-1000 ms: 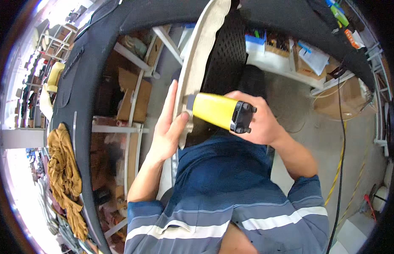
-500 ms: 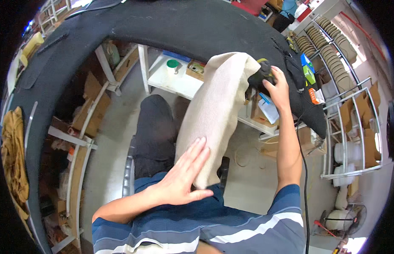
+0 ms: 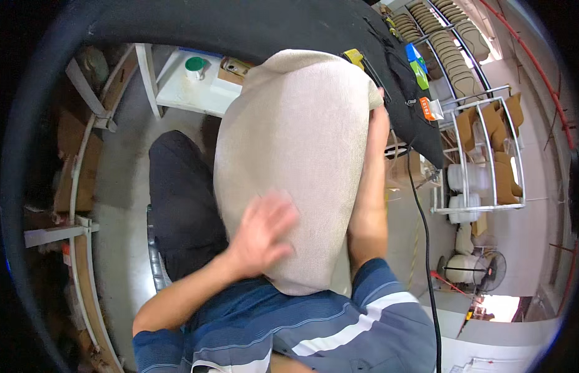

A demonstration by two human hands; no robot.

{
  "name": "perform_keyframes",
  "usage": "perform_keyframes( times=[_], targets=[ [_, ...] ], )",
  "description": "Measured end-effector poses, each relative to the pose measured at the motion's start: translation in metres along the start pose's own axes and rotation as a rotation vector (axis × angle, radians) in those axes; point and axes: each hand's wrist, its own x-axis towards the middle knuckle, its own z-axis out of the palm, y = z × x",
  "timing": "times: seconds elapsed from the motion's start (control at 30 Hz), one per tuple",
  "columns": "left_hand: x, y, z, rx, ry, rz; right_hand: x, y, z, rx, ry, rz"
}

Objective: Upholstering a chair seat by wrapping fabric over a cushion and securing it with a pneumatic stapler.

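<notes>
A large cushion (image 3: 302, 137) covered in beige woven fabric leans lengthwise over my lap, its far end raised near the table edge. My left hand (image 3: 263, 233) is on or just over the lower left of its broad face; motion blurs the hand, but the thumb and fingers look apart. At the cushion's upper right edge, my right hand (image 3: 379, 107) holds the side by a fold of fabric. Most of the right fingers are hidden behind the cover. A yellow-and-black object (image 3: 355, 59) shows just beyond the cushion, partly covered by it.
A black-covered table (image 3: 196, 28) curves around the far side. Beneath it, a white shelf (image 3: 184, 90) holds a green-and-white cup (image 3: 195, 67). A black cable (image 3: 426, 248) hangs at my right. Further right stand a white wire rack (image 3: 479, 155) and a fan (image 3: 488, 270).
The cushion has turned so its broad face is toward me. My right hand has gone from the dark object at the table to the cushion's edge. My left hand has shifted slightly up.
</notes>
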Motion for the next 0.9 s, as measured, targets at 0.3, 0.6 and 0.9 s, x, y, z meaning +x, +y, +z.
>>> perform_keyframes(
  times=[0.3, 0.6, 0.9],
  targets=[
    [0.125, 0.002, -0.024, -0.154, 0.249, -0.426, -0.128, 0.024, 0.056, 0.557, 0.082, 0.254],
    [0.121, -0.002, -0.010, -0.178, 0.195, -0.062, -0.146, 0.030, 0.039, 0.224, 0.002, 0.396],
    [0.024, -0.231, 0.040, -0.756, 0.276, -1.398, -0.188, 0.019, -0.019, -0.053, -0.035, 0.303]
  ],
)
